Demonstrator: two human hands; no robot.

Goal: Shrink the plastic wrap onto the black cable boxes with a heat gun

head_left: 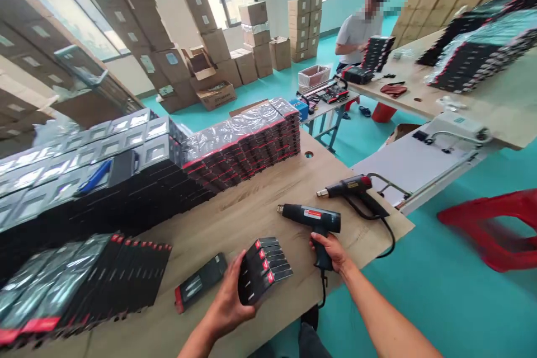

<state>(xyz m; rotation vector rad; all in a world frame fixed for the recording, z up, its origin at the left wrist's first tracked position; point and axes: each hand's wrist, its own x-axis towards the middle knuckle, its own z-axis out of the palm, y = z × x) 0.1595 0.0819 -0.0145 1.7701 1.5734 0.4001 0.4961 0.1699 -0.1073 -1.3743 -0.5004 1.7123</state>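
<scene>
1. Left hand (224,299) at 6 o'clock, fingers (242,268) curled tight, pinching a small stack of black boxes (266,265)
2. Right hand (331,251) just beside it, closed round the grip of a black heat gun (312,219), nozzle pointing 9 o'clock
3. Second heat gun (348,185) lying at 1 o'clock on the wooden worktop (235,235), loose box (200,282) at 8 o'clock

Shrink-wrapped boxes (239,145) stand stacked on the left of the table (235,235) — a heat gun (350,187) lies right, cartons (255,39) behind.
</scene>
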